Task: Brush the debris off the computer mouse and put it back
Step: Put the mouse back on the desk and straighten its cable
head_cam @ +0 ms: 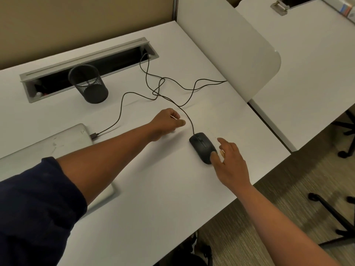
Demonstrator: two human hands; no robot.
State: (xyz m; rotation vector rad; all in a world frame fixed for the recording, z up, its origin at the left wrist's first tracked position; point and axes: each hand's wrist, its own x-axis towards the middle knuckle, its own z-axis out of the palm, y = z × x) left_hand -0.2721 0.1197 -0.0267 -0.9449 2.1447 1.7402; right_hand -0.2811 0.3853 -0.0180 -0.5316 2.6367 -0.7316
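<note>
A black wired computer mouse [201,145] lies flat on the white desk [153,198], near its right edge. My right hand [230,164] sits at the mouse's right rear with fingers spread; the thumb touches its back end and the forefinger points forward beside it. My left hand [167,121] hovers over the desk to the left of the mouse, fingers loosely curled, holding nothing visible. The mouse cable [189,116] runs close by its fingertips. Faint specks of debris [211,131] dot the desk just right of the mouse.
A black mesh pen cup [89,85] stands at the back by the open cable tray [86,66]. A closed silver laptop [48,148] lies at left with a cable plugged in. A white divider panel [240,50] rises at right. Chair legs [330,208] stand on the carpet.
</note>
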